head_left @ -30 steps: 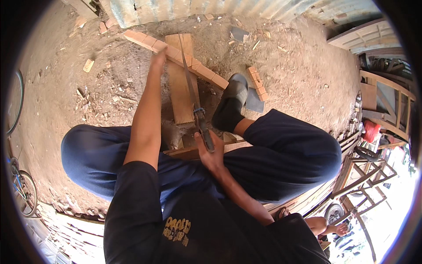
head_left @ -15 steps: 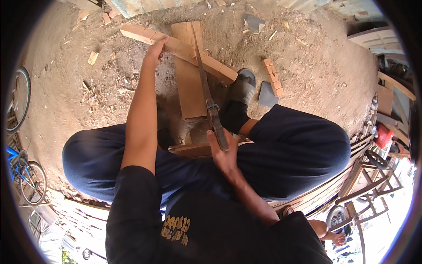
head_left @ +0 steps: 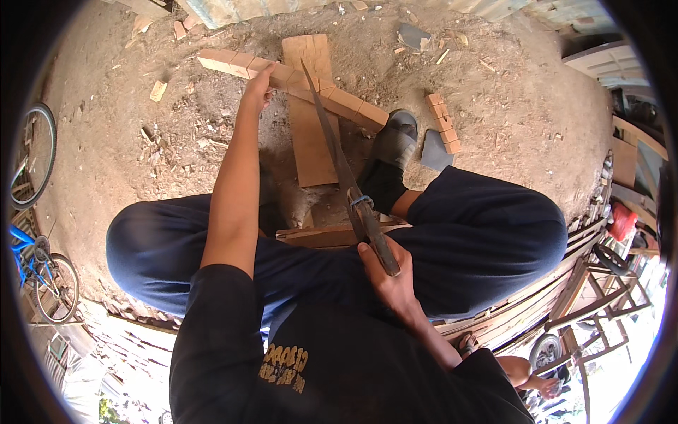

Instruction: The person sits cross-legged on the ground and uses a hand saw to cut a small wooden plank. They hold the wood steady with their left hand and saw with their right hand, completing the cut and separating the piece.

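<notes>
Near the lower middle of the frame, the person's right hand [head_left: 393, 283] was wrapped around the handle of a hand saw [head_left: 336, 150], thumb along its near side. The blade pointed up and slightly left, tapering to a tip at the upper centre. Navy trousers [head_left: 162, 247] spread to both sides, and a wooden bar [head_left: 318, 237] ran crosswise between the legs.

Beyond that, a flat plank [head_left: 311, 152] lay on the dirt floor. Across it, slanting from upper left down toward the centre right, was a long wooden beam [head_left: 291, 79]. The left hand [head_left: 259, 88] was closed on this beam left of the plank, and a grey shoe [head_left: 397, 141] stood at its right end, apparently against it. The blade overlapped the beam in view; whether its teeth touched the wood could not be told.

As for progress, several crosswise lines divided the beam, though which were cuts and which mere marks was unclear. The beam was in one length, with no section parted from it along those lines, so the sawing looked unfinished.

Right of the shoe lay a short notched block [head_left: 443, 124] beside a dark grey flat piece [head_left: 435, 152]. Farthest off, corrugated sheeting [head_left: 275, 10] edged the top.
</notes>
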Demonstrator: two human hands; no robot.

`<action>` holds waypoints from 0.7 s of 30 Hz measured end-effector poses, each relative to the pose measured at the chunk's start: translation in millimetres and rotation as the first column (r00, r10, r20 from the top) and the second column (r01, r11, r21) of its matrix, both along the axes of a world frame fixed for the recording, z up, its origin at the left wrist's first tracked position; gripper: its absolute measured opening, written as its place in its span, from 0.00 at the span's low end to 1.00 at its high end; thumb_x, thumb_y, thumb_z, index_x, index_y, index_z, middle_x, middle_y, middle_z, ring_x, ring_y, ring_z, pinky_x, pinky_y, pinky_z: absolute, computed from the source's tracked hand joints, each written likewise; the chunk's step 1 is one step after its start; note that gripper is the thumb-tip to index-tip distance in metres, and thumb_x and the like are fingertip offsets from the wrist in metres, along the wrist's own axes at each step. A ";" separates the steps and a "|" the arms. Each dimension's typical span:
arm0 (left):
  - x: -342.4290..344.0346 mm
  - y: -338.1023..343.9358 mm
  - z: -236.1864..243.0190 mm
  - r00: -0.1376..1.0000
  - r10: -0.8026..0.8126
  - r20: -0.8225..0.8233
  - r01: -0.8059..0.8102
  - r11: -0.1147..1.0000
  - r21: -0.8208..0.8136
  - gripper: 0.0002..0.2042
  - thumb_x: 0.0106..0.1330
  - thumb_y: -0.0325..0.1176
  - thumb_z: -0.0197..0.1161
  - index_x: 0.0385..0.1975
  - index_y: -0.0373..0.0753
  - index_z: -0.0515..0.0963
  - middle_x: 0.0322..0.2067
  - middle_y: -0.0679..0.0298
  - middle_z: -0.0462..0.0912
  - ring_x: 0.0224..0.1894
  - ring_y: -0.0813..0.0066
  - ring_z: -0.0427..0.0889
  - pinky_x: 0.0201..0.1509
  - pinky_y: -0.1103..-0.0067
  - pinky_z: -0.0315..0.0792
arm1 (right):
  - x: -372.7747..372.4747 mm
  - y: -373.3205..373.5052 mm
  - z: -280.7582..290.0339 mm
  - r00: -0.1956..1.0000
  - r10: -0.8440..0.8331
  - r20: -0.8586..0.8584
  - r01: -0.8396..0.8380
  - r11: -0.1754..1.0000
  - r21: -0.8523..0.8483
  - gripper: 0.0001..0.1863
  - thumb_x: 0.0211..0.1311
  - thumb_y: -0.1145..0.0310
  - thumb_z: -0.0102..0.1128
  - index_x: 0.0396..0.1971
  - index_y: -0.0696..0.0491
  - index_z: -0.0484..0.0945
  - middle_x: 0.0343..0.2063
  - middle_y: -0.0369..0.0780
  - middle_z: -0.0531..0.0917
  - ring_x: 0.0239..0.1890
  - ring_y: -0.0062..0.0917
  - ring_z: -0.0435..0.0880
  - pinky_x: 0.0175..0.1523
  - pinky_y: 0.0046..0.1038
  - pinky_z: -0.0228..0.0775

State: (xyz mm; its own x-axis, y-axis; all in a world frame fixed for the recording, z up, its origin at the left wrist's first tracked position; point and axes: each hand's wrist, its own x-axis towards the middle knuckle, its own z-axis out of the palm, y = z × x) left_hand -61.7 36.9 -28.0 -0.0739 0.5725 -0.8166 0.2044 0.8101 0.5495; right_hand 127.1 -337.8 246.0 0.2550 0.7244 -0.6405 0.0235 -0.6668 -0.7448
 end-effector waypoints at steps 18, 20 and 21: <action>29.4 -15.0 -24.0 0.965 0.251 -0.069 -0.224 0.935 0.274 0.30 0.61 0.55 0.69 0.53 0.35 0.77 0.47 0.55 0.80 0.39 0.62 0.82 0.37 0.72 0.79 | -4.8 1.1 -3.1 0.998 0.030 0.058 -0.032 0.999 0.039 0.11 0.66 0.68 0.62 0.29 0.60 0.76 0.17 0.37 0.73 0.23 0.15 0.68 0.27 0.27 0.63; 5.4 -15.1 -15.7 0.970 0.137 0.202 -0.174 0.968 0.179 0.29 0.59 0.54 0.72 0.51 0.36 0.77 0.46 0.57 0.78 0.39 0.61 0.81 0.37 0.70 0.79 | -8.3 -0.4 -9.6 0.998 0.028 0.064 -0.034 0.995 0.090 0.11 0.67 0.68 0.62 0.29 0.60 0.76 0.17 0.37 0.73 0.23 0.14 0.68 0.27 0.27 0.63; -1.0 -17.5 -13.8 0.968 0.129 0.213 -0.167 0.972 0.168 0.28 0.60 0.54 0.72 0.49 0.37 0.77 0.44 0.58 0.77 0.37 0.62 0.80 0.37 0.69 0.80 | -8.9 0.6 -11.4 0.998 0.038 0.059 -0.043 0.995 0.085 0.11 0.67 0.67 0.62 0.29 0.60 0.76 0.17 0.37 0.73 0.23 0.14 0.68 0.27 0.27 0.63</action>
